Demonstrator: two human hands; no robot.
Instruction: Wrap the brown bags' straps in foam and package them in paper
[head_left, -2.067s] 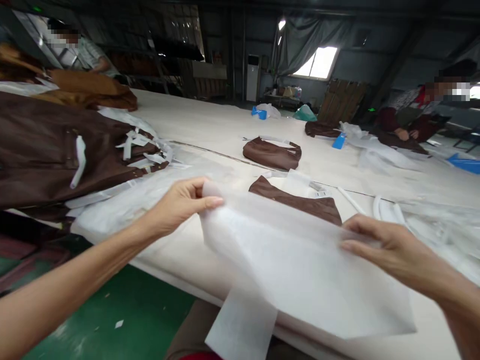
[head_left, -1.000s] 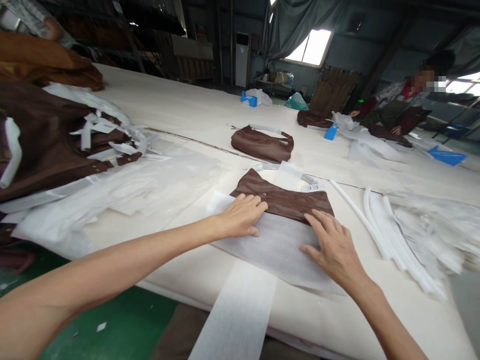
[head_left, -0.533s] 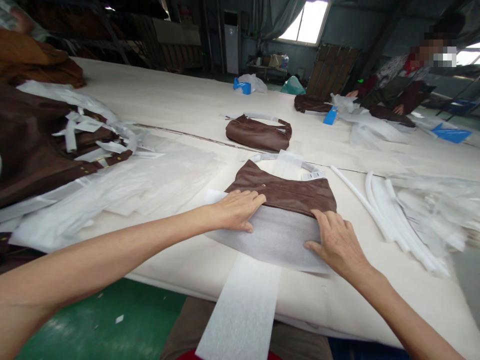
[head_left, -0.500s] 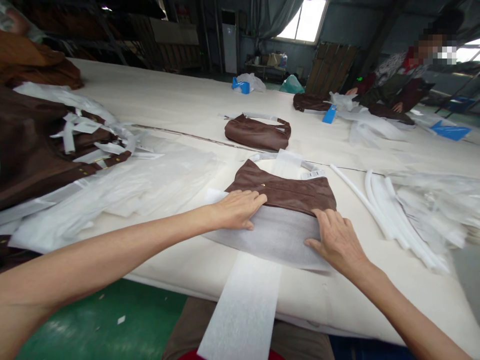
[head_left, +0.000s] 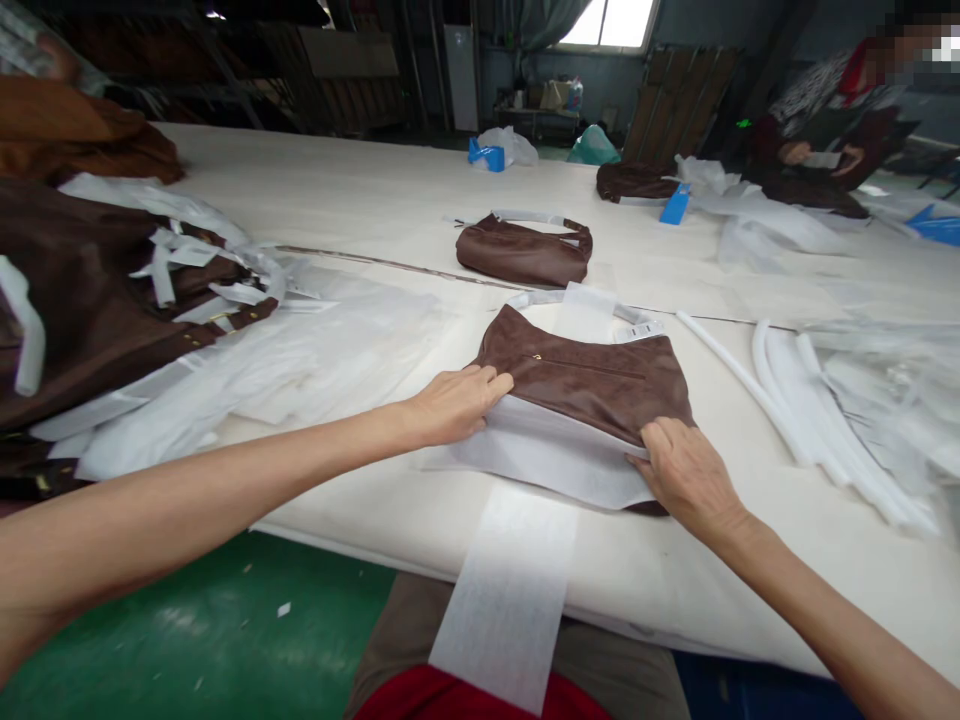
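Head view: both my hands pinch the white sheet by the brown bag

The brown bag (head_left: 592, 370) lies flat, just right of the middle of the frame. My left hand (head_left: 459, 405) and right hand (head_left: 690, 475) are narrow, holding the white sheet (head_left: 559, 450) where it meets the bag. I can't tell if I pinch some bag too. I think I should pull both ends softly and evenly, so nothing creases.

The table (head_left: 360, 515) ends close below, and a white strip (head_left: 510, 590) hangs over its edge. I should mind that. Another bag (head_left: 525, 255) sits just behind. There's a gap before the white tubes (head_left: 799, 400) at right, so small sideways moves should fit.
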